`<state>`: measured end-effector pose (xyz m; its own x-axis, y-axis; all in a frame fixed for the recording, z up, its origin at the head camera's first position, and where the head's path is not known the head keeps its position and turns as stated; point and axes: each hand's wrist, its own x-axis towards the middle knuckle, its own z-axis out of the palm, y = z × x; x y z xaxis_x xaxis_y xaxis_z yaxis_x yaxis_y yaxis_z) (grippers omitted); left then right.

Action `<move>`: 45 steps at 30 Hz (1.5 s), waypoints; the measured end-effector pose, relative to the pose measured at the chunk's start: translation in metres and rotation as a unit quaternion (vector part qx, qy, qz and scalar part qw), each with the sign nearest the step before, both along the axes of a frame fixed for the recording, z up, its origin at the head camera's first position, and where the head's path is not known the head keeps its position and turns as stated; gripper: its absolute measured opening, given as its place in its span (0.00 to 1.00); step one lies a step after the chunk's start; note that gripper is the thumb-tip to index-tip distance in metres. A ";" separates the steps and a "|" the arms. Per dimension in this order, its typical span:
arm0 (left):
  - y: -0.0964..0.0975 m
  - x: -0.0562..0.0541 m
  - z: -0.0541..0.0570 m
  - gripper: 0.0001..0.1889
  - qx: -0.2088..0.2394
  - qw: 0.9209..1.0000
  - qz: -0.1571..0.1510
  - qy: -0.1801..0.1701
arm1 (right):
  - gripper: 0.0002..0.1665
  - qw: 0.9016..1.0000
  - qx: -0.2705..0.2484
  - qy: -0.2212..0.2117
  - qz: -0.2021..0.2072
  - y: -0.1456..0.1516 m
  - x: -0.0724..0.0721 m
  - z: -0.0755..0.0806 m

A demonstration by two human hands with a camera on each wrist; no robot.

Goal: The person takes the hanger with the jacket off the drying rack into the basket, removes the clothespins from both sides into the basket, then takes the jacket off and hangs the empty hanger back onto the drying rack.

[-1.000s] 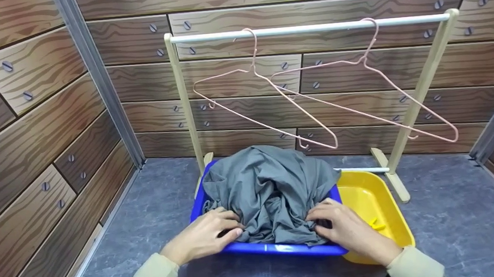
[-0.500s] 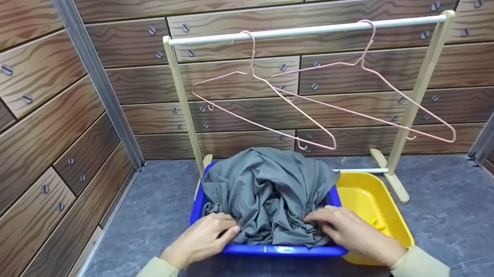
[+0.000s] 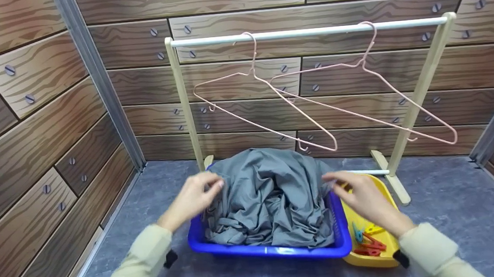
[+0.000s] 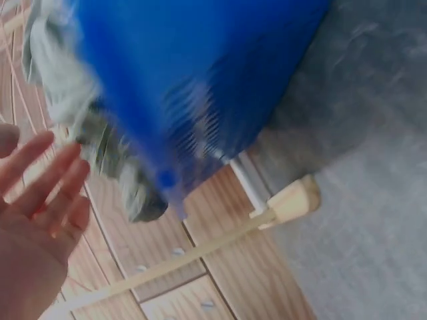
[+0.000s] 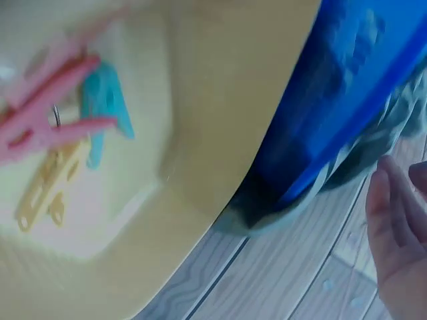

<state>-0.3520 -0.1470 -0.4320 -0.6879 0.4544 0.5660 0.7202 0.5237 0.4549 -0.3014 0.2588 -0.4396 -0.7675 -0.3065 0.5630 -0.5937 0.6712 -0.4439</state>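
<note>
A crumpled grey piece of clothing or fabric (image 3: 272, 193) is heaped in a blue plastic basket (image 3: 263, 251), its folds rising above the back rim. My left hand (image 3: 192, 198) hovers at the heap's left side; the left wrist view shows its fingers (image 4: 50, 180) spread loosely, holding nothing. Over on the right, my right hand (image 3: 366, 197) is raised above the yellow tray, fingertips close to the cloth's right edge. In the right wrist view its fingers (image 5: 393, 207) are relaxed with nothing between them. Some cloth hangs over the basket's far side.
Behind the basket stands a wooden rack with a white rail (image 3: 309, 32) carrying two pink hangers (image 3: 264, 80) (image 3: 372, 71). Beside the basket lies a yellow tray (image 3: 368, 261) with red clothespins (image 3: 369, 246), a teal one (image 3: 358, 233) and a yellow one (image 3: 374, 228). Wood-patterned walls surround the grey floor (image 3: 164, 196).
Both hands have left the cloth at the basket's front and moved up and outward. The cloth's front folds now lie looser inside the basket, and more clothespins show in the tray.
</note>
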 end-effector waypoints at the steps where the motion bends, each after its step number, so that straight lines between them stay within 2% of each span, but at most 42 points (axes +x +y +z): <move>1: 0.001 -0.006 0.004 0.05 0.004 1.000 0.017 -0.003 | 0.17 1.000 -0.002 -0.012 -0.014 0.002 -0.005 0.002; 6: 0.013 -0.034 0.019 0.06 -0.010 0.997 0.076 -0.019 | 0.16 0.998 -0.015 -0.042 -0.044 0.004 -0.032 0.009; 10: 0.027 -0.051 0.026 0.11 -0.034 0.995 0.087 -0.027 | 0.18 0.998 -0.012 -0.054 -0.036 -0.008 -0.052 0.012; 14: 0.045 -0.063 0.027 0.21 -0.065 0.996 0.056 -0.021 | 0.22 0.999 0.017 -0.048 -0.013 -0.024 -0.067 0.012; 17: 0.058 -0.069 0.027 0.26 -0.104 0.995 0.006 -0.008 | 0.26 0.998 0.047 -0.045 0.004 -0.034 -0.075 0.011; 20: 0.068 -0.073 0.026 0.27 -0.159 0.987 -0.028 -0.009 | 0.28 0.996 0.078 -0.046 0.009 -0.039 -0.082 0.007; 22: 0.071 -0.074 0.023 0.25 -0.198 0.980 -0.030 -0.023 | 0.29 0.995 0.093 -0.047 0.006 -0.039 -0.087 0.004; 25: 0.074 -0.076 0.018 0.23 -0.246 0.967 -0.010 -0.058 | 0.30 0.992 0.109 -0.055 -0.007 -0.035 -0.092 -0.001; 28: 0.074 -0.081 0.013 0.20 -0.274 0.957 0.015 -0.097 | 0.30 0.990 0.116 -0.074 -0.025 -0.030 -0.094 -0.004; 34: 0.073 -0.090 0.006 0.21 -0.280 0.944 0.038 -0.169 | 0.31 0.984 0.121 -0.124 -0.037 -0.026 -0.099 -0.010; 36: 0.074 -0.092 0.005 0.21 -0.273 0.945 0.039 -0.177 | 0.31 0.983 0.120 -0.134 -0.039 -0.026 -0.101 -0.013; 38: 0.075 -0.093 0.004 0.21 -0.260 0.950 0.040 -0.170 | 0.30 0.984 0.115 -0.131 -0.047 -0.026 -0.101 -0.015; 42: 0.078 -0.096 0.002 0.19 -0.229 0.964 0.045 -0.124 | 0.25 0.987 0.114 -0.090 -0.070 -0.025 -0.103 -0.019; 45: 0.084 -0.098 -0.001 0.18 -0.216 0.971 0.055 -0.086 | 0.20 0.986 0.131 -0.046 -0.086 -0.024 -0.105 -0.020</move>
